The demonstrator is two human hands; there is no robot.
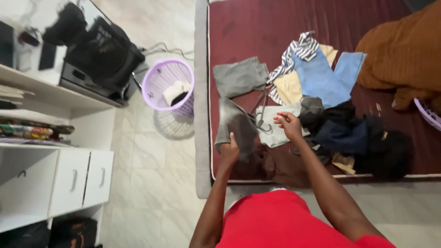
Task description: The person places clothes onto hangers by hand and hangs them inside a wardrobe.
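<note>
Fingers point(232, 143) of left hand point(228, 150) closed on grey garment point(235, 125), which hangs over mattress point(257, 27) edge. Right hand point(289, 125) fingers pinched narrow over pale cloth point(275, 128), near wire hanger point(261, 110); whether they grip anything, cannot tell. Folded grey piece point(239, 76), blue trousers point(327, 78), striped shirt point(301, 48) lie beyond. Risk: grey garment is held at one point only, so it could slide to floor point(151, 183) or snag hanger. Lilac basket point(161, 73) stands beside bed.

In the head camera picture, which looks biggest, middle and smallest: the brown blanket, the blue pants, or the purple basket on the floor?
1. brown blanket, though the picture's edge cuts it off
2. blue pants
3. purple basket

The pants and basket look close; the basket sits lower, farther from the camera.
</note>
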